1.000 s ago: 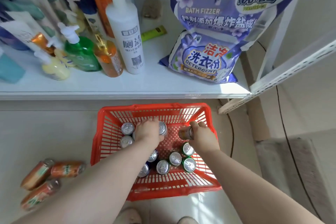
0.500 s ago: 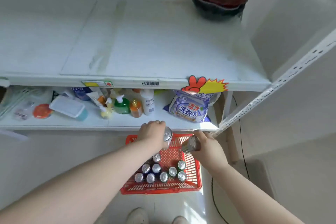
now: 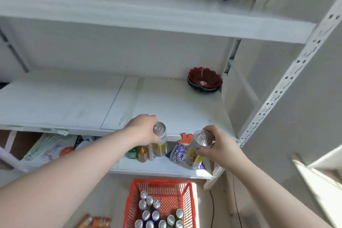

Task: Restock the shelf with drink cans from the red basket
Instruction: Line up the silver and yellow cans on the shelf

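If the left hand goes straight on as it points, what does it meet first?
Probably nothing but the bare shelf: the left hand holds its can near the front edge, and the bowl sits off right. Depth unclear.

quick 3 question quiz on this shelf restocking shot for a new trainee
1. True or false: the left hand grips a first can and the right hand grips a second can.
2. Where on the middle shelf does the dark red bowl sit? A front left; B back right; C centre.
3. Fill in: the other cans stand in the red ____ on the floor.

Key: 1 true; 2 B; 3 basket.
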